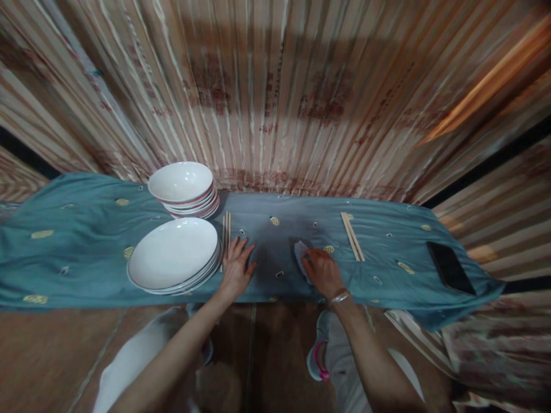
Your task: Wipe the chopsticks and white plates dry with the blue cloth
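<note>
My left hand (238,267) lies on the cloth-covered table with its fingers spread. It is right beside a set of thin wooden chopsticks (228,225), and its fingers partly cover their lower ends; whether it touches them I cannot tell. My right hand (322,271), with a bracelet at the wrist, is closed on a crumpled white cloth (301,252) pressed to the tabletop. Left of my left hand stands a stack of white plates (174,255). Behind those plates is a stack of white bowls (183,182) with red rims.
Another group of chopsticks (353,236) lies right of my right hand. A black phone (450,268) rests near the right end of the teal patterned tablecloth (86,241). A pleated curtain (267,97) hangs along the table's far edge.
</note>
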Motion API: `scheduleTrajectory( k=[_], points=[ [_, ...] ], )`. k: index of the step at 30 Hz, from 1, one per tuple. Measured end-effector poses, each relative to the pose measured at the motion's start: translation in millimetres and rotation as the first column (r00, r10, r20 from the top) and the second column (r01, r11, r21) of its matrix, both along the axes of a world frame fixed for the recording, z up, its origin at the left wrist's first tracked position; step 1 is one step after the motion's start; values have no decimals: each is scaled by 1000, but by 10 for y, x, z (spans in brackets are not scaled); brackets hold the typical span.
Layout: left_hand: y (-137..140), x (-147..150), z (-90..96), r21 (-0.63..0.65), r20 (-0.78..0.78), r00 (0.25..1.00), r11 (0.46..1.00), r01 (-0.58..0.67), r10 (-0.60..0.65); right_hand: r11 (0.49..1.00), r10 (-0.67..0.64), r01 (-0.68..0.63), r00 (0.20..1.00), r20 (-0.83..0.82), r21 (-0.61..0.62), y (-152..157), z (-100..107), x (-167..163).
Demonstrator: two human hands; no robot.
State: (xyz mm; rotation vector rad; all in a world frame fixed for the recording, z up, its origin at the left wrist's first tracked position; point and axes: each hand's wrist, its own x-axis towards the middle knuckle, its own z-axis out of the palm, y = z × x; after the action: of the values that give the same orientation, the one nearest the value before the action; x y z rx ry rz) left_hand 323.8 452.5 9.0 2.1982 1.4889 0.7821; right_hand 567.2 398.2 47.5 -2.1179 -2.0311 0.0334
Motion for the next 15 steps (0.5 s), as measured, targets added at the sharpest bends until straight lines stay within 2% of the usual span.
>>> scheduleTrajectory(
  k=[3, 8, 15],
  points=[
    [31, -1, -34, -8, 22, 1000, 1000, -15, 15, 1000, 8, -8, 1000, 11, 1, -10, 3, -6],
    [75, 17, -107, 21, 98, 993, 998, 62, -64, 999, 29, -29, 999, 24, 33, -27, -24, -1],
    [144, 32, -76, -2, 122, 984, 992, 129, -127, 999, 34, -33, 999, -1, 33, -27, -31, 13]
  ],
)
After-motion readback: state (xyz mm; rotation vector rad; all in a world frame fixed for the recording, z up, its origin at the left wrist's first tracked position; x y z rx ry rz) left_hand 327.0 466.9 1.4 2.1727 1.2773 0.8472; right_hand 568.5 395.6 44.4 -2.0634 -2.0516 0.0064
